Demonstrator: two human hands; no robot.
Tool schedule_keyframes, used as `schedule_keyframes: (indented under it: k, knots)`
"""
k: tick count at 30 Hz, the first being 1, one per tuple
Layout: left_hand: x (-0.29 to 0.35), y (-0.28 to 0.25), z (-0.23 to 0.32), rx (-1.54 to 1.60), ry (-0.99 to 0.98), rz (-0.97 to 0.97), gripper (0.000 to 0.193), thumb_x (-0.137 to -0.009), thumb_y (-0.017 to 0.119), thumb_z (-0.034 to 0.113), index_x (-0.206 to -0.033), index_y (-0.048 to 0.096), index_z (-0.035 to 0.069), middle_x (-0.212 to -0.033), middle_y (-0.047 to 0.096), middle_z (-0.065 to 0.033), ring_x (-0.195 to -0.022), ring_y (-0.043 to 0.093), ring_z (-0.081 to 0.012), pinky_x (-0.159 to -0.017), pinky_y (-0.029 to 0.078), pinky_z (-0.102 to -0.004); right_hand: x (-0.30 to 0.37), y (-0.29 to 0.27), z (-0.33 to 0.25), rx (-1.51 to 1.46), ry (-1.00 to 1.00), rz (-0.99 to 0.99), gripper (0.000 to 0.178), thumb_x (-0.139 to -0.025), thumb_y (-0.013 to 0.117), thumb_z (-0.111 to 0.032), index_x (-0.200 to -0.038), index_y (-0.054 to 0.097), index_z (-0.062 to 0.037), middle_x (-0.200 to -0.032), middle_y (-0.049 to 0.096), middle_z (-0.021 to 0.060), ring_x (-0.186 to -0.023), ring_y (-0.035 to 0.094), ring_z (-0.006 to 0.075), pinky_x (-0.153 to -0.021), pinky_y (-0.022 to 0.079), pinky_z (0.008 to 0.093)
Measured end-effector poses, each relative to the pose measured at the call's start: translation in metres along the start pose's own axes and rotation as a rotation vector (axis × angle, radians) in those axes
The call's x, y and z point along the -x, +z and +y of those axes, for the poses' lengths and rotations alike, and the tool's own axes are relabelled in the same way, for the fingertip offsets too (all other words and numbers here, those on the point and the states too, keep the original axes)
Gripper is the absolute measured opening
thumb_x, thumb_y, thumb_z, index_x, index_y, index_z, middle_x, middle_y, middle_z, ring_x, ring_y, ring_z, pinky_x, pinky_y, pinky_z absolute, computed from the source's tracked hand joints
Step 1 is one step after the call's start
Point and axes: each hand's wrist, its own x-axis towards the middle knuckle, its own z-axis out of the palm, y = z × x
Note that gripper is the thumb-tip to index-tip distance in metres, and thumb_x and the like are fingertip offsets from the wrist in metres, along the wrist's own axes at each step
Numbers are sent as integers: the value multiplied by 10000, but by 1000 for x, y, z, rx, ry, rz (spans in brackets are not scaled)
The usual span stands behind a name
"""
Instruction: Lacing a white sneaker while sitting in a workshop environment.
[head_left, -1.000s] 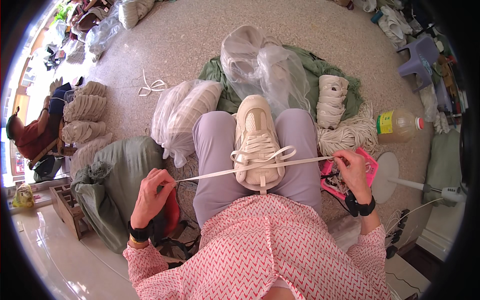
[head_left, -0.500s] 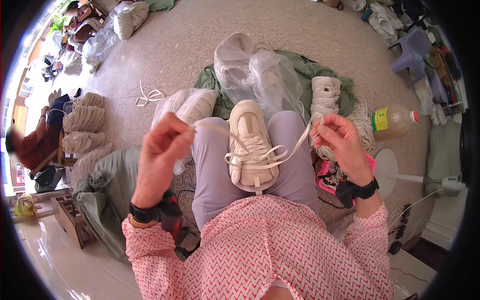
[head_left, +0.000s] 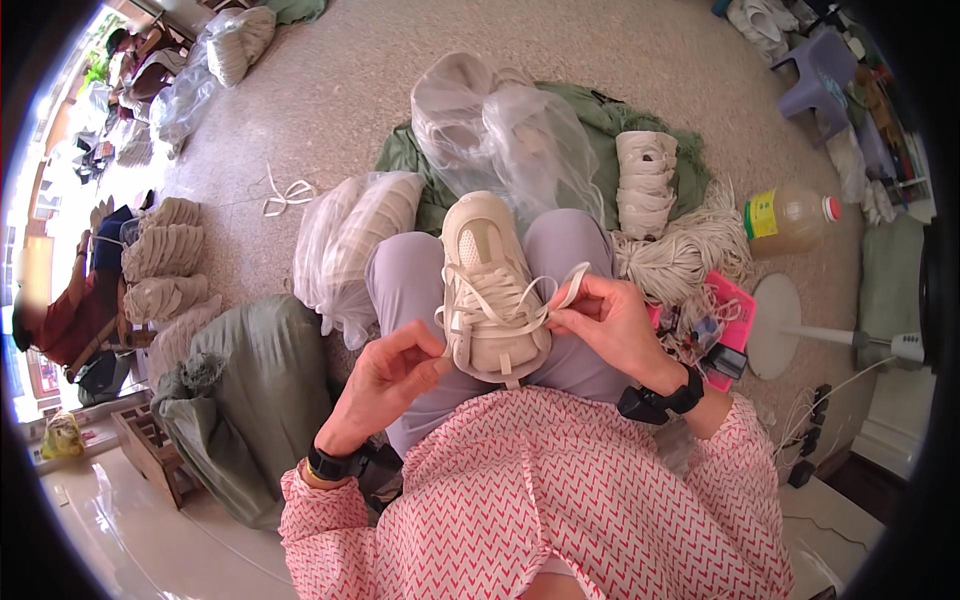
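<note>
A bare left hand (head_left: 385,385), its grip hard to tell, and a right hand (head_left: 612,325) pinching a flat cream fabric lace (head_left: 574,287) flank a beige mesh sneaker (head_left: 490,275) on lavender cloth trousers (head_left: 408,272). Lacing appears in hand, the next move calling for even tension

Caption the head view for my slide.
Right hand pinching a white lace, left hand beside the beige sneaker on lavender trousers.
</note>
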Motion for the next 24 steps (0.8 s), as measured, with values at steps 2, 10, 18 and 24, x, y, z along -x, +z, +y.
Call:
schedule_keyframes:
  k: [2, 10, 18, 24]
  knots:
    - [-1, 1, -4, 16, 28, 14, 36, -1039, 638, 21, -1024, 605, 27, -906, 534, 54, -808, 475, -14, -693, 414, -206, -3, 1, 1, 4, -24, 6, 95, -969, 687, 49, -1064, 686, 44, -1022, 736, 76, -936, 743, 151, -854, 635, 287]
    - [-3, 5, -10, 15, 48, 54, 39, -1029, 642, 11, -1015, 607, 20, -901, 576, 26, -792, 497, -36, -690, 426, -212, 0, 5, 9, -7, -82, 65, 91, -959, 702, 33, -1050, 709, 38, -964, 765, 63, -907, 748, 125, -832, 616, 269]
    - [-6, 7, -22, 19, 61, 109, 79, -1016, 657, 0, -997, 582, 19, -876, 600, 10, -754, 528, -56, -663, 446, -223, 2, 10, 12, 137, -184, 81, 82, -946, 711, 61, -1020, 695, 30, -986, 748, 69, -902, 734, 126, -831, 614, 274]
    - [-8, 8, -27, 85, 98, 150, 90, -1013, 655, -5, -998, 569, 14, -914, 660, -35, -802, 622, -79, -707, 512, -233, 4, 16, -4, 368, -259, 87, 87, -895, 772, 37, -962, 720, 17, -897, 760, 50, -815, 710, 81, -760, 586, 248]
